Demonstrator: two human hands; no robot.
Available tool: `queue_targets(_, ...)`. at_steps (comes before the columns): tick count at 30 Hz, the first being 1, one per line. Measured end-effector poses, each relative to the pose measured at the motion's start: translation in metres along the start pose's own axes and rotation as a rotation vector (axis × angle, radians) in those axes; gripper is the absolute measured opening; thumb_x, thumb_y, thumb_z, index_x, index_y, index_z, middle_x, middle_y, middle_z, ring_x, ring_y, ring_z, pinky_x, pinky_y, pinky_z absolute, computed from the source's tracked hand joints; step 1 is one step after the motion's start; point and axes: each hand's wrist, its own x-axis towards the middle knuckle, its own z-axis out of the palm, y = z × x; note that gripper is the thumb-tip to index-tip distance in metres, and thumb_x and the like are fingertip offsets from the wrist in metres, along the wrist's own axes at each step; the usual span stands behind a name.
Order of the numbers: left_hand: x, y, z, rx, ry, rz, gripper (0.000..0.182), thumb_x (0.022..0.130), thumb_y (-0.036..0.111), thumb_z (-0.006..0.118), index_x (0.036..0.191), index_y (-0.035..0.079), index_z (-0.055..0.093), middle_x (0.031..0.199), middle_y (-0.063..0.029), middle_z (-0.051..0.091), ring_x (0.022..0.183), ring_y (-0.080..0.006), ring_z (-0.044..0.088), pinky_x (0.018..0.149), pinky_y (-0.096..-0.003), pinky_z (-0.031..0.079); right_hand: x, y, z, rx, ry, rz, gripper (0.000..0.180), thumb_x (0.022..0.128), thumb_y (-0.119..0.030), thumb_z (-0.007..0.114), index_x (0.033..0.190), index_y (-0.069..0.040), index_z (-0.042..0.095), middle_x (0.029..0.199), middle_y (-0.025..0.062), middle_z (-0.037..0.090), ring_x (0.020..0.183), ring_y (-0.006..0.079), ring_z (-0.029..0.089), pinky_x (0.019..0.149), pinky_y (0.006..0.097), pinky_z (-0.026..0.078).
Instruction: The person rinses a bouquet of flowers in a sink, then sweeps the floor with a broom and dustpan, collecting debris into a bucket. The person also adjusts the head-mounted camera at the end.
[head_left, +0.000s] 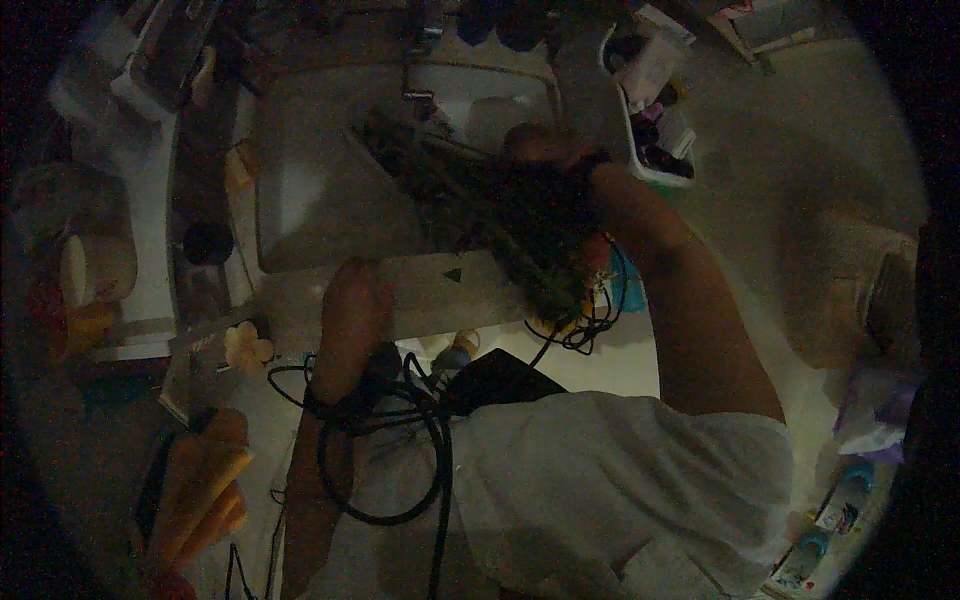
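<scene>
The picture is very dark and grainy. My left hand (358, 311) is at the front edge of a sink (322, 264), its fingertips near the rim; whether it grips the edge I cannot tell. Over the sink's right part lies a dark greenish bundle (480, 199), perhaps leafy, too dim to name. My right hand (544, 141) is at the bundle's far upper side, with a dark band at its wrist. Its fingers are blurred, and any grip on the bundle is hidden. A black cable (382, 519) loops across my left forearm and the front of my light shirt (585, 465).
A tap (418, 95) stands at the sink's far side. A white bin of small items (664, 176) sits on the right counter. To the left are a pale cylindrical container (97, 268), a flower-shaped item (250, 345) and an orange-brown cloth-like item (202, 487).
</scene>
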Motion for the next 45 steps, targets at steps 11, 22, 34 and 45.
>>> queue_targets(11, -0.007, -0.011, 0.006, -0.037, 0.038, 0.054, 0.033, 0.077, 0.016, 0.062, 0.105, -0.002, 0.057, 0.107, -0.0229, 0.055, 0.097, -0.0376, 0.055, 0.085, -0.0437, 0.046, 0.021, -0.038, -0.022, 0.081, 0.105, 0.337, 0.037, 0.075, -0.029, 0.059, 0.099, -0.002, 0.062, 0.101, 0.0194, 0.061, 0.089, 0.0366, 0.058, 0.077, 0.0435, 0.048)
queue_targets(22, -0.009, -0.018, 0.003, 0.068, -0.083, 0.051, 0.028, 0.081, 0.02, 0.057, 0.097, -0.003, 0.058, 0.098, -0.0235, 0.056, 0.088, -0.0383, 0.056, 0.078, -0.0453, 0.047, 0.106, -0.186, -0.022, 0.102, 0.175, -0.018, 0.016, 0.076, -0.014, 0.055, 0.083, -0.003, 0.063, 0.078, 0.018, 0.062, 0.068, 0.0339, 0.06, 0.059, 0.0435, 0.049)
queue_targets(34, -0.031, -0.018, -0.015, -0.08, 0.132, 0.043, 0.025, 0.079, 0.013, 0.057, 0.099, -0.002, 0.057, 0.099, -0.0221, 0.056, 0.088, -0.0385, 0.056, 0.077, -0.0454, 0.047, 0.139, -0.185, 0.03, 0.18, 0.324, 0.27, 0.017, 0.079, -0.012, 0.049, 0.075, -0.002, 0.062, 0.071, 0.0154, 0.061, 0.063, 0.0319, 0.061, 0.05, 0.0431, 0.049)
queue_targets(45, -0.019, -0.028, -0.006, 0.006, 0.079, 0.108, 0.029, 0.078, 0.013, 0.058, 0.102, -0.004, 0.056, 0.099, -0.0223, 0.056, 0.089, -0.0384, 0.056, 0.078, -0.0445, 0.047, 0.116, -0.168, 0.02, 0.075, 0.348, 0.32, 0.022, 0.085, -0.019, 0.047, 0.074, -0.007, 0.061, 0.066, 0.0101, 0.062, 0.053, 0.0267, 0.06, 0.045, 0.0422, 0.045)
